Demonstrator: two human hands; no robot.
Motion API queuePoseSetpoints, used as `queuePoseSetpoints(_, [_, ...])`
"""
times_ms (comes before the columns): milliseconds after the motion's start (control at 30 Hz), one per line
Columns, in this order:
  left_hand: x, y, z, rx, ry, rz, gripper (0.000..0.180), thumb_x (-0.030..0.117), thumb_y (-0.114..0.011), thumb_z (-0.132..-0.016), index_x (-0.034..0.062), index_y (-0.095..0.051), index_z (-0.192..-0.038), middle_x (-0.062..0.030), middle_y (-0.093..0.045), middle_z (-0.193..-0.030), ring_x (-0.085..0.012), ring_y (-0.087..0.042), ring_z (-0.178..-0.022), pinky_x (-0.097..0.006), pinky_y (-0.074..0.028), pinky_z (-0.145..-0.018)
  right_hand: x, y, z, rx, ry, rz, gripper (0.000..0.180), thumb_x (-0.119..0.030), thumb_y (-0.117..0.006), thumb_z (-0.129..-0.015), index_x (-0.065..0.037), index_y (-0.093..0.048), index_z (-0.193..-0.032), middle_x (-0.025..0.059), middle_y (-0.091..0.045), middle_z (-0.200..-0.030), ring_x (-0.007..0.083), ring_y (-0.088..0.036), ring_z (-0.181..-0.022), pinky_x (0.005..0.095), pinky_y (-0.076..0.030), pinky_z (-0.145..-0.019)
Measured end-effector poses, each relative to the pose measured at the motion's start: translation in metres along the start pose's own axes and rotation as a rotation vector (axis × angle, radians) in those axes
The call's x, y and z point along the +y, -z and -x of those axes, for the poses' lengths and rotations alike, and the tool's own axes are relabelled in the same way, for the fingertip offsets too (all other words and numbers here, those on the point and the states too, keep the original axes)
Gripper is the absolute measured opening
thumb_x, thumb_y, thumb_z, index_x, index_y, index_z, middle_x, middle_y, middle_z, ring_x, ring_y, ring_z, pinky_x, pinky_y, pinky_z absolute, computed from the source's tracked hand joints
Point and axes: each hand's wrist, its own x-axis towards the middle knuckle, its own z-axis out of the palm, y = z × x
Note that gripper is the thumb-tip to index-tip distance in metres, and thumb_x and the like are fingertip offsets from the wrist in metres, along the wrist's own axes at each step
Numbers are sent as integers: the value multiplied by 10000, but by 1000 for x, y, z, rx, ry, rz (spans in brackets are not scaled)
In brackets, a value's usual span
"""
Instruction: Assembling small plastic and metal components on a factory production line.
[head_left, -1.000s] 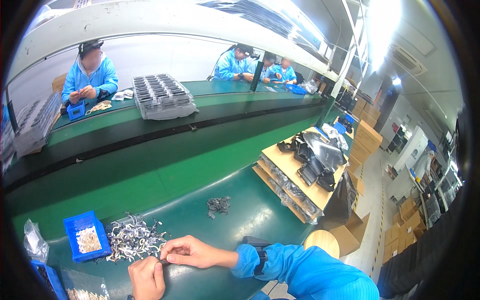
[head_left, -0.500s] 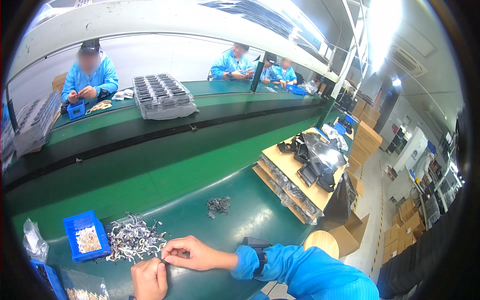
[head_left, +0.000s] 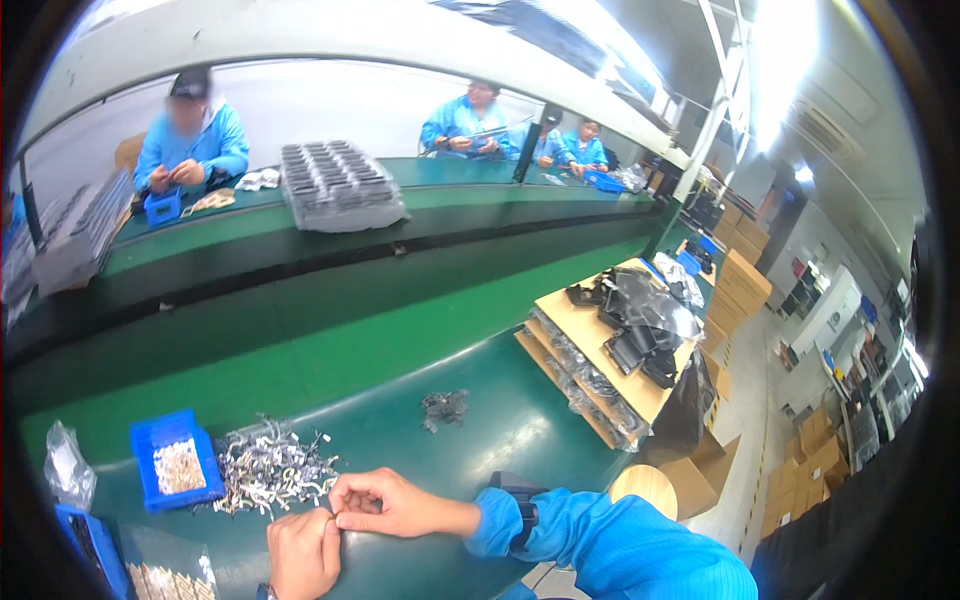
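My left hand and my right hand meet at the near edge of the green worktable, fingertips pinched together. Whatever sits between them is too small and covered to make out. Just beyond the hands lies a loose heap of small black-and-white curved parts. To its left stands a blue plastic bin holding small cream-coloured pieces. A smaller pile of dark grey pieces rests farther off, ahead of my right hand.
At lower left are a second blue bin, a clear bag and rows of small cream parts. Boards stacked with black parts stand at right, beside a round stool and open carton. Co-workers in blue sit across the line.
The view has shifted slightly. My hands stay joined at the fingertips, with the right thumb and finger a little changed in pose. The piles and bins look the same.
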Motion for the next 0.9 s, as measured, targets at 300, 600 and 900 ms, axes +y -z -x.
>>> queuePoseSetpoints(300, [-9, 5, -4, 51, 125, 154, 297, 265, -695, -906, 64, -545, -747, -116, -574, -612, -347, -591, -577, -447, -429, -542, -38, 93, 11, 521, 59, 655, 149, -88, -812, -827, -53, -723, -940, 56, -711, -924, 142, -659, -813, 270, -529, -711])
queuePoseSetpoints(600, [-15, 1, -1, 52, 21, 166, 387, 373, -694, -897, 65, -566, -699, -77, -531, -570, -298, -556, -526, -402, -407, -525, -13, 145, 41, 667, -81, 783, 218, -124, -853, -782, -70, -772, -977, 30, -721, -940, 160, -614, -880, 312, -495, -803])
queuePoseSetpoints(900, [-15, -4, -2, 49, 6, 161, 413, 390, -684, -908, 60, -561, -692, -78, -508, -561, -296, -536, -513, -395, -393, -515, -10, 149, 48, 680, -146, 789, 219, -135, -864, -777, -84, -778, -972, -1, -711, -943, 130, -579, -872, 276, -451, -743])
